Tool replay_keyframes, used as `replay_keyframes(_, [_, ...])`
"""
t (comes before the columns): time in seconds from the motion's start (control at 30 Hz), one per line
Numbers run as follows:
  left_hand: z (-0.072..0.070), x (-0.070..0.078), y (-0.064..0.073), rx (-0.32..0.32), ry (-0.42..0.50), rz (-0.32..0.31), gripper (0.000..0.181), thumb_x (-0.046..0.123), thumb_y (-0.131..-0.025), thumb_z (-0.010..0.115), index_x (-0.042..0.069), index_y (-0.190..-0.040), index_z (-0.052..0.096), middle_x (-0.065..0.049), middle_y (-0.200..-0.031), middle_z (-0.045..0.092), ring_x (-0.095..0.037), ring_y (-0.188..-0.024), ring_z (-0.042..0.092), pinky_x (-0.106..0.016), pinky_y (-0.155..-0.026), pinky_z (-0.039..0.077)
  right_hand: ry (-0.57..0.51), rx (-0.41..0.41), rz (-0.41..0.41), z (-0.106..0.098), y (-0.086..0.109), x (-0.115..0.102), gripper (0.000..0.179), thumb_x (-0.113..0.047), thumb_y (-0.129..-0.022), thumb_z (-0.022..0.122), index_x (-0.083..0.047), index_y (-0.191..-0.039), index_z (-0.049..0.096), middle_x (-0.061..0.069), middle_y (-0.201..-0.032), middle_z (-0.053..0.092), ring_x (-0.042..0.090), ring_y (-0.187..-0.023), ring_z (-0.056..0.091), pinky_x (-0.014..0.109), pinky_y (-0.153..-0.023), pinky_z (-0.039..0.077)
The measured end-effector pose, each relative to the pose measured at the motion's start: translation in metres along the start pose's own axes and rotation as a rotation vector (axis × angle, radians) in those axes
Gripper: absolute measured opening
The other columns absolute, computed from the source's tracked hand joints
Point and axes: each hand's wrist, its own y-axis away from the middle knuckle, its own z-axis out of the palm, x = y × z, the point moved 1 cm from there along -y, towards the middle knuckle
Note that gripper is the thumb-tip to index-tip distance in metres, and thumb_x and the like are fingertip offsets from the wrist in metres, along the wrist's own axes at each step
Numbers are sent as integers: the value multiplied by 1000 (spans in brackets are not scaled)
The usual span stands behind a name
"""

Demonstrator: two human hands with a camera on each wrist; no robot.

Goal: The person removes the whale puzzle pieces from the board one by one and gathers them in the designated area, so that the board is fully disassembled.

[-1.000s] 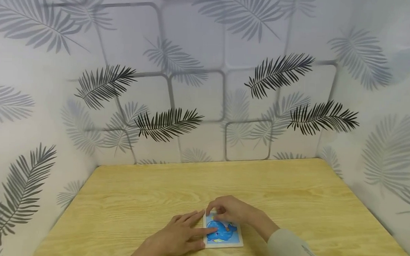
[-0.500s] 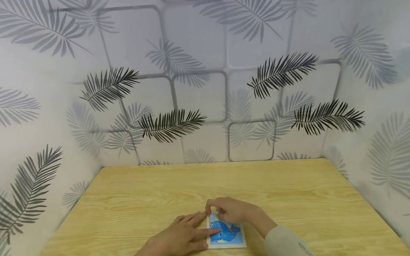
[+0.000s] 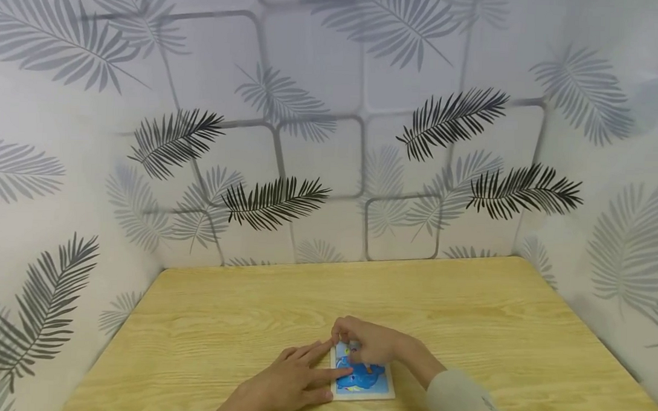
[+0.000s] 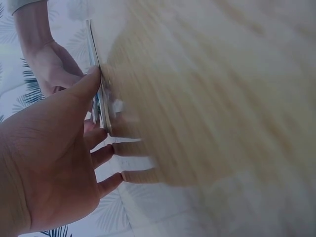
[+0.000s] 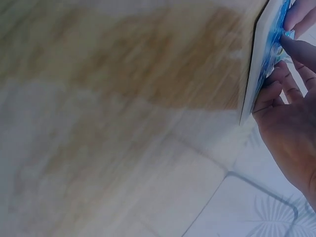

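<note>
One picture board point(image 3: 377, 385) lies on the table point(image 3: 221, 323); left hand point(image 3: 287, 380), fingers extended, apparently braces it; right hand point(image 3: 378, 343) curls over its far edge, grip obscured: cannot tell whether grasping.

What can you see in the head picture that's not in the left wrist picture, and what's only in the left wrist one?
Only the head view shows the blue whale on the face of the picture board, and the back of the left hand.

Only the left wrist view shows that hand's palm side, the board edge-on, and finger reflections in the shiny table.

Both show the two hands, left and right, the board, the table and leafy wallpaper.
</note>
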Motion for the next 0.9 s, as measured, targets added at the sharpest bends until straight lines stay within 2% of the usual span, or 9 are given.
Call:
replay_keyframes(0.13, [0, 1, 1, -7, -3, -6, 51, 54, -108, 43, 44, -159, 38, -7, -174, 15, -35, -156, 26, -64, -115, 32, -65, 22, 25, 1, 2, 1, 31, -6, -95, 73, -21, -118, 57, 5, -131, 57, 35, -126, 57, 62, -102, 49])
replay_keyframes(0.23, [0, 2, 1, -6, -5, -4, 51, 53, -109, 43, 44, -158, 39, -8, -174, 17, -35, -156, 26, -64, -115, 32, -102, 43, 50, 1, 3, 1, 32, -5, -93, 75, -19, -117, 59, 7, -129, 60, 31, -115, 61, 58, -96, 52])
replay_keyframes(0.33, [-1, 2, 1, -8, -8, -5, 50, 52, -109, 43, 44, -158, 39, -10, -173, 18, -34, -156, 26, -63, -116, 31, -95, 65, 64, 2, 3, 1, 30, -6, -93, 76, -20, -115, 61, 5, -127, 62, 26, -108, 62, 54, -93, 53])
replay_keyframes(0.47, [-3, 2, 1, -11, -2, -12, 50, 51, -109, 44, 44, -158, 39, -10, -173, 18, -34, -156, 26, -63, -116, 31, -43, 116, 45, 2, 2, 3, 26, -8, -91, 79, -20, -111, 68, 1, -117, 61, 19, -98, 59, 43, -86, 55])
replay_keyframes(0.67, [1, 2, 1, 7, 10, 5, 50, 51, -110, 42, 41, -159, 39, -14, -171, 23, -36, -156, 26, -63, -116, 31, 100, 188, -31, 5, 1, 6, 20, -9, -89, 81, -10, -107, 74, -1, -104, 60, 8, -79, 58, 23, -69, 53])
replay_keyframes(0.77, [0, 3, 3, 14, 4, 1, 50, 51, -110, 42, 41, -159, 40, -14, -171, 23, -36, -156, 26, -63, -116, 32, 178, 200, -64, 6, 0, 5, 20, -12, -90, 81, -9, -109, 75, -2, -104, 61, 4, -77, 56, 19, -69, 52])
replay_keyframes(0.9, [-1, 3, 3, 1, 22, -10, 51, 51, -110, 42, 41, -159, 39, -13, -172, 21, -37, -156, 26, -65, -116, 31, 218, 201, -75, 6, 1, 2, 22, -12, -92, 80, -10, -112, 73, -1, -104, 63, 3, -78, 57, 18, -70, 51])
